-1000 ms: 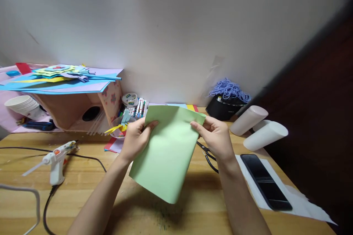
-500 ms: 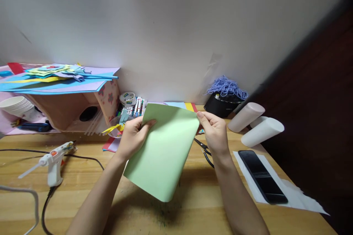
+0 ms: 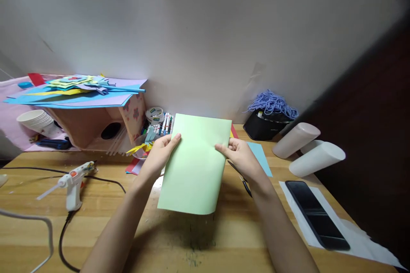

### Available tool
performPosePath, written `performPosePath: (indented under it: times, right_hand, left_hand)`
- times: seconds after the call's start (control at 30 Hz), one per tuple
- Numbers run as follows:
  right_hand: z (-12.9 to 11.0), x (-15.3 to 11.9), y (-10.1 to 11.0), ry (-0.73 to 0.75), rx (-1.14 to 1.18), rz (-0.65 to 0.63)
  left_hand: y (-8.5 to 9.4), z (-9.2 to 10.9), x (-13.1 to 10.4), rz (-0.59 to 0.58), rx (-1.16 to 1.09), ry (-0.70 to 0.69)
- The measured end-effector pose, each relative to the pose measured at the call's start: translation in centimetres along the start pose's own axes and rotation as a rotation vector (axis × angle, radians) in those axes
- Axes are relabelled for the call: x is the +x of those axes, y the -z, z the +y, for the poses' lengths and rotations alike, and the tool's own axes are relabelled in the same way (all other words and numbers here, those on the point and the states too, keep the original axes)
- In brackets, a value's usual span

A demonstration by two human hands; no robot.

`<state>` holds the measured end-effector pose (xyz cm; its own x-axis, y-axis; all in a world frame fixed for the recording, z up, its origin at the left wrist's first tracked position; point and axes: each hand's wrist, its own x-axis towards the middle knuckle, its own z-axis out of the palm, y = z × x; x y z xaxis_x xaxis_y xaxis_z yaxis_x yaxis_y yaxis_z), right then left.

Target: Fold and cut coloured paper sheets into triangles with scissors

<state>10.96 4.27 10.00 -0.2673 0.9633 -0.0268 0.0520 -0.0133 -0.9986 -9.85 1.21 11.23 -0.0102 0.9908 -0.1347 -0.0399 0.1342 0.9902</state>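
Note:
A light green sheet of paper (image 3: 195,166) is held up above the wooden table, its lower right edge curving a little. My left hand (image 3: 160,153) pinches its left edge, thumb on the front face. On the right edge, my right hand (image 3: 238,153) grips the sheet with the thumb pressed on the front and the fingers partly behind. Black scissors (image 3: 245,185) lie beside my right wrist, partly hidden by it. A light blue sheet (image 3: 261,158) shows on the table beyond my right hand.
At left are a glue gun (image 3: 73,183) with cables and a pink box (image 3: 134,115) topped with coloured paper. Markers (image 3: 166,123) stand behind the sheet. To the right are a black holder (image 3: 265,126) with blue yarn, white rolls (image 3: 317,160) and a phone (image 3: 315,213).
My right hand has moved down from the sheet's top right corner to its right side. The green sheet has turned more upright and squarely toward the camera. More of the light blue sheet shows.

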Motion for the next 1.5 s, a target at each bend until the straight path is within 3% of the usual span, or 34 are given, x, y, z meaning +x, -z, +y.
performPosePath:
  times: [0.13,0.2,0.3,0.47,0.63,0.8,0.93,1.07,1.37,1.5]
  right_hand:
    - [-0.2,0.1,0.9,0.016,0.005,0.072]
    - [-0.4,0.0,1.2,0.016,-0.024,0.114]
    - [-0.7,-0.2,1.3,0.016,-0.006,0.101]
    - [-0.3,0.1,0.8,-0.053,0.029,-0.106]
    - [0.6,0.6,0.5,-0.037,0.027,-0.028]
    - [0.8,0.6,0.5,-0.077,0.048,-0.213]
    - [0.8,0.6,0.3,-0.056,-0.011,-0.163]
    - [0.8,0.5,0.1,-0.046,-0.03,-0.267]
    - [0.9,0.7,0.5,-0.022,-0.089,-0.097]
    - [0.5,0.4,0.5,-0.021,-0.06,-0.115]
  left_hand:
    - [0.1,0.4,-0.5,-0.19,-0.039,0.101]
    - [-0.1,0.3,-0.7,-0.22,-0.002,0.124]
    - [-0.4,0.0,-0.8,-0.191,0.023,0.075]
    - [-0.3,-0.6,-0.3,-0.044,0.081,-0.045]
    - [-0.1,-0.7,0.1,-0.033,0.109,-0.05]
    - [0.4,-1.1,0.8,0.065,0.141,-0.082]
    - [1.1,-1.3,1.1,0.062,0.149,-0.081]
    - [1.6,-1.4,1.2,0.095,0.125,-0.102]
    - [1.1,-0.8,0.7,-0.075,0.012,-0.004]
    - [1.0,-0.9,0.8,-0.054,0.029,0.008]
